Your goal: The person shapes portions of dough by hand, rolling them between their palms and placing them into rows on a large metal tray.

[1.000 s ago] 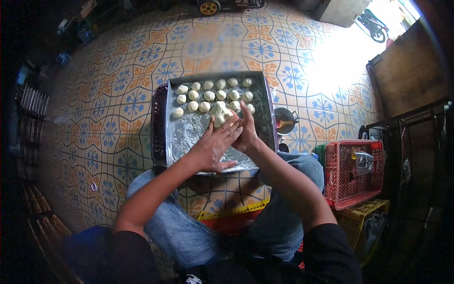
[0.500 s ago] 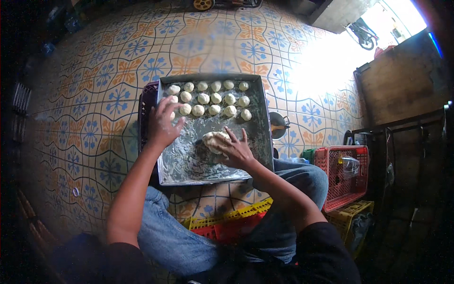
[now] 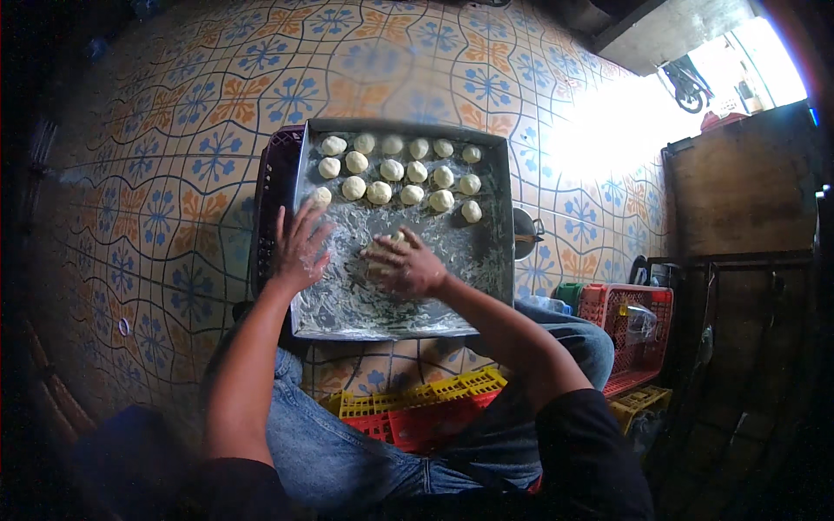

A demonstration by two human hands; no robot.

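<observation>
On the patterned tile floor, straight ahead of the seated person, sits a large grey metal tray (image 3: 491,260) dusted with flour, resting on a dark crate (image 3: 269,200) whose edge shows along the tray's left side. Across the far part of the tray lie small round dough balls (image 3: 391,169) in rough rows, pale and evenly sized, some touching, some just apart. The right hand (image 3: 408,265) lies near the middle of the tray, fingers curled over a lump of dough (image 3: 375,252) and pressing it against the floured surface. The left hand (image 3: 300,247) rests at the tray's left edge with fingers spread wide and flat, holding nothing, its fingertips just beside the nearest ball of the last row. Just right of the tray stands a small round metal cup (image 3: 524,233). Farther right and nearer, a red plastic basket (image 3: 638,339) holds clear bags, with a green container just beside its left edge and a yellow crate (image 3: 638,401) just below it. Under the person's knees, near the tray's near edge, lie stacked yellow and red crates (image 3: 408,412).
</observation>
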